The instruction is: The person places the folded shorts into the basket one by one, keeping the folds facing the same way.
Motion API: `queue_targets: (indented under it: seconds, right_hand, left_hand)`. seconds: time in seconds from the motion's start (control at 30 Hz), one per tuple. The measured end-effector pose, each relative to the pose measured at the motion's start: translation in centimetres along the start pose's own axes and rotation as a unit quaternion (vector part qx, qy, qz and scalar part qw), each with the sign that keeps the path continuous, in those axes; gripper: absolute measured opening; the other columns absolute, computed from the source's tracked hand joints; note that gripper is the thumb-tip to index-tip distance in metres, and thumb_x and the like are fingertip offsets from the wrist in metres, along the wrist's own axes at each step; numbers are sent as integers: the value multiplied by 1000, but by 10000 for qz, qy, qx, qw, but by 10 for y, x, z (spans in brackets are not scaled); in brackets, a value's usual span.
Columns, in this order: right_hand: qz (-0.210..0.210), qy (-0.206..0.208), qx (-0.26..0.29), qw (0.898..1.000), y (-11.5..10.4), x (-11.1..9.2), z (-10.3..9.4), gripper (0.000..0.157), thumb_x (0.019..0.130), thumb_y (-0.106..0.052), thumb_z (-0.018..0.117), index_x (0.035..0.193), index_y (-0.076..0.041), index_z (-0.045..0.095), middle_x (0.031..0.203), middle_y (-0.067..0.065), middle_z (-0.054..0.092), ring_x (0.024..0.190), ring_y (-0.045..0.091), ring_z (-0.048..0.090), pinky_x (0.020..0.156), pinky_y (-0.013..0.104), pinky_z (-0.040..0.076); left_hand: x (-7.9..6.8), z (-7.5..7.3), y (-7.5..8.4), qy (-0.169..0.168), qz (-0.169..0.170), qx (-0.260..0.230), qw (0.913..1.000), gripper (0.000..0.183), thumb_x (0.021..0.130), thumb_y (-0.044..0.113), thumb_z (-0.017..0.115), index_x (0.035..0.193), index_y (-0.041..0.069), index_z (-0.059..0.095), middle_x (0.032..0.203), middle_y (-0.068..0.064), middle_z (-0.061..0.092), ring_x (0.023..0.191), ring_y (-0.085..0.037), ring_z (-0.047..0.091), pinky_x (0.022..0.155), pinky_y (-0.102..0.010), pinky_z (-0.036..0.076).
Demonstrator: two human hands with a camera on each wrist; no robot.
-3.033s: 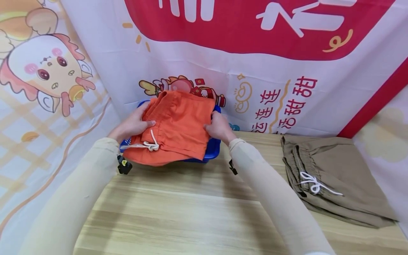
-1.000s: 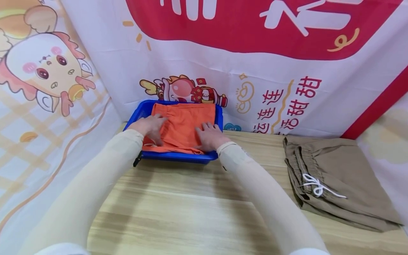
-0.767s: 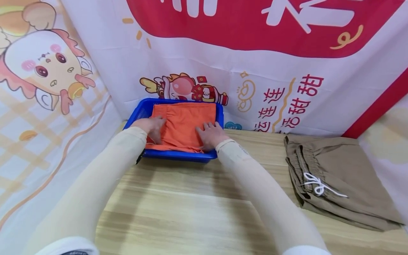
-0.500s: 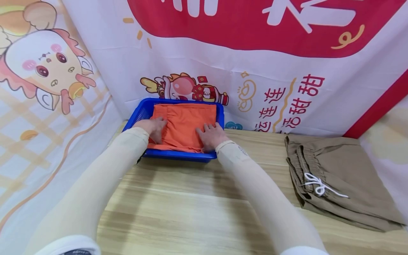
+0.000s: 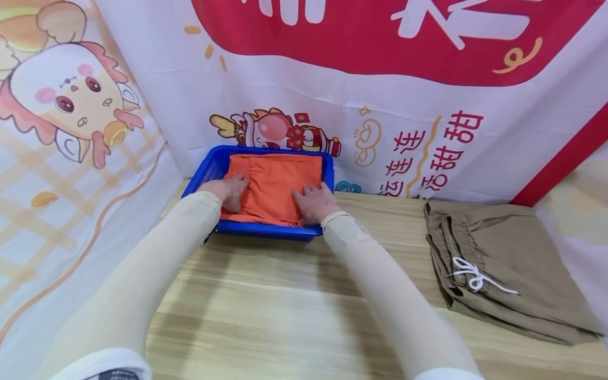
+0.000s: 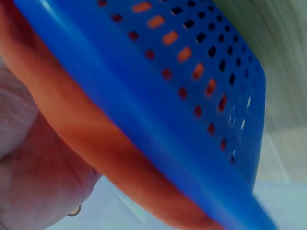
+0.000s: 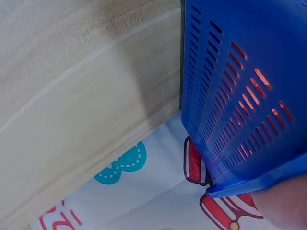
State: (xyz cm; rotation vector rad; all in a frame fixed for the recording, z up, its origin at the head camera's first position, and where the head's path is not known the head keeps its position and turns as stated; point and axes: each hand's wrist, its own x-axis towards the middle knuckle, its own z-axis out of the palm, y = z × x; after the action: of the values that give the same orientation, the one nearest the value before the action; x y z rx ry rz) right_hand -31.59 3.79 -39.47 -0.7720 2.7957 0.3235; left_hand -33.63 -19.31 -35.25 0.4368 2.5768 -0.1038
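Folded orange shorts (image 5: 275, 184) lie inside a blue plastic basket (image 5: 266, 230) at the back of the table. On the left part of the shorts rests my left hand (image 5: 230, 192), fingers fairly straight. My right hand (image 5: 315, 203) presses on their right side with fingers spread. The left wrist view has the left palm (image 6: 43, 177) against the orange cloth, just inside the basket rim. Through the basket's slotted side, orange cloth shows in the right wrist view, where a bit of the right hand (image 7: 288, 201) is over the rim.
Folded brown trousers (image 5: 518, 269) with a white drawstring lie on the wooden table (image 5: 285, 316) at the right. A printed cloth backdrop (image 5: 304, 95) stands right behind the basket, and another (image 5: 71, 158) runs along the left side.
Three seconds ago both hands held the orange shorts above the basket. The shorts went down into it, and the hands moved onto them. Over the last half second almost nothing moved.
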Motion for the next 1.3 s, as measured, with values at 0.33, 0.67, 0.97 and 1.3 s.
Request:
queue_targets:
  seconds: [0.33, 0.67, 0.97, 1.3]
  right_hand:
    - [-312, 1167, 2078, 9707, 9, -12, -3, 47, 85, -53, 61, 113, -16, 63, 100, 1, 63, 92, 18, 52, 89, 36, 41]
    - [-815, 2024, 2196, 9509, 20, -54, -16, 29, 90, -35, 61, 108, -13, 66, 99, 1, 65, 88, 14, 50, 79, 33, 45]
    - [-1010, 2869, 1812, 9352, 44, -97, -10, 25, 88, -31, 64, 104, -12, 67, 93, 1, 66, 89, 18, 57, 81, 36, 45]
    - [-786, 3148, 1701, 9305, 72, -142, 16, 26, 87, -31, 66, 105, -13, 66, 95, 0, 66, 89, 17, 57, 79, 35, 47]
  left_hand:
    - [-11, -1, 5, 228, -51, -173, 9996, 91, 82, 22, 70, 148, 0, 11, 152, -26, 6, 136, -45, 14, 107, -56, 21]
    - [-31, -8, 29, 1243, 555, -478, 9895, 84, 83, 33, 69, 148, 5, 22, 150, -22, 22, 137, -39, 19, 108, -54, 21]
    - [-53, 2, 70, 2190, 1015, -332, 9699, 64, 91, 35, 59, 144, 8, 35, 145, -18, 35, 132, -36, 33, 105, -53, 29]
    - [-66, 32, 111, 3193, 1571, -261, 9342, 49, 92, 35, 57, 133, 9, 51, 126, -12, 53, 112, -30, 53, 91, -49, 45]
